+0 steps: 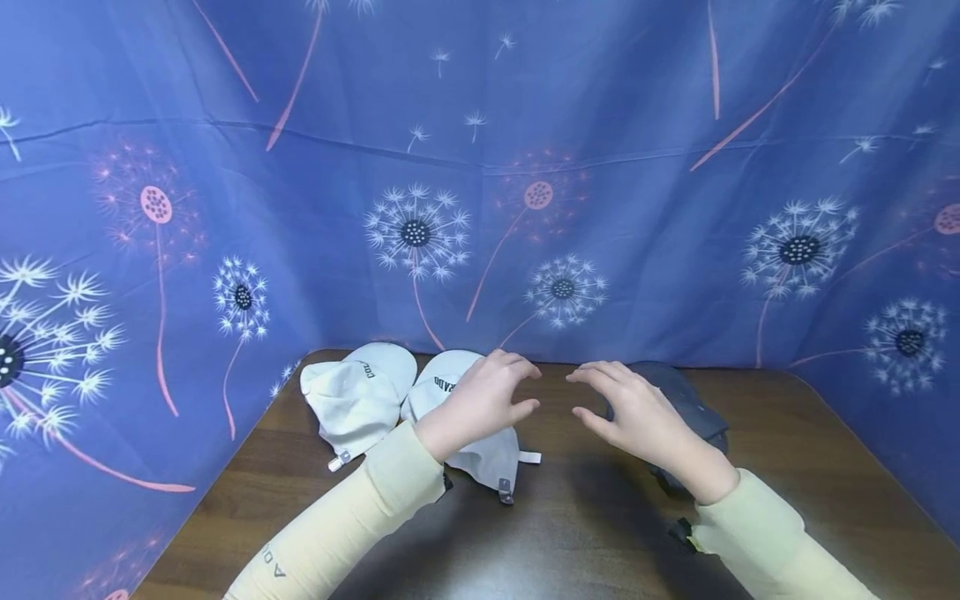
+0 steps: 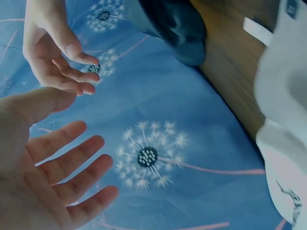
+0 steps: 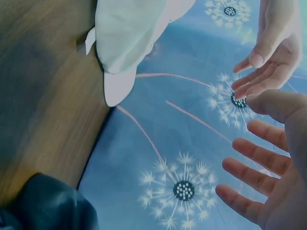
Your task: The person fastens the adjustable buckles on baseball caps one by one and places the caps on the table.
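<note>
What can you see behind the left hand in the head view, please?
Behind the left hand is a white cap with dark lettering, lying on the wooden table. The hand covers part of its middle, so that part cannot be seen.

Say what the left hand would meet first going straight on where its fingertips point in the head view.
Likely the right hand, just across a gap; depth is unclear, so the left hand might miss it.
</note>
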### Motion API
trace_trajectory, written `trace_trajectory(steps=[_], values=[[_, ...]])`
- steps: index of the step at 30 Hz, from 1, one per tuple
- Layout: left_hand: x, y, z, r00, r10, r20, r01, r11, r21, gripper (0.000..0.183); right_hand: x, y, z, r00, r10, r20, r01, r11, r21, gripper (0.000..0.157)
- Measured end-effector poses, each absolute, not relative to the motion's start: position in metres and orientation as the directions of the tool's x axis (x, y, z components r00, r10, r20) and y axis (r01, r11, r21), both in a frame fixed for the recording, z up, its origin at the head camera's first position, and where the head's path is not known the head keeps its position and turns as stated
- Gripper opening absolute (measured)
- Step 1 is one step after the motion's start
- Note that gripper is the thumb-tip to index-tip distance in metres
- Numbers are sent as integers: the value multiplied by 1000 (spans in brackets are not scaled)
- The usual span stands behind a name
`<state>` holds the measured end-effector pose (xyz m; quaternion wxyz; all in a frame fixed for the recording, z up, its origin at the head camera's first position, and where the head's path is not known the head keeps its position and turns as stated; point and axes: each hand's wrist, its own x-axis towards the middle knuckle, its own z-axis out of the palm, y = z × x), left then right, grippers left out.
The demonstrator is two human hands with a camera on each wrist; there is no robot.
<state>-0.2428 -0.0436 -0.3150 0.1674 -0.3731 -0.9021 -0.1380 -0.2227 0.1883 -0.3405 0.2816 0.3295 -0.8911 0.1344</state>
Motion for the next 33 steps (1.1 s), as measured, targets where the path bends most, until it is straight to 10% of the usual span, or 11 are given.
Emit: trace_trajectory(steps=[33], values=[[-249, -151, -398, -560, 709, 428, 689, 686, -234, 75, -231, 124, -385, -580, -540, 610, -731, 675, -98, 42]])
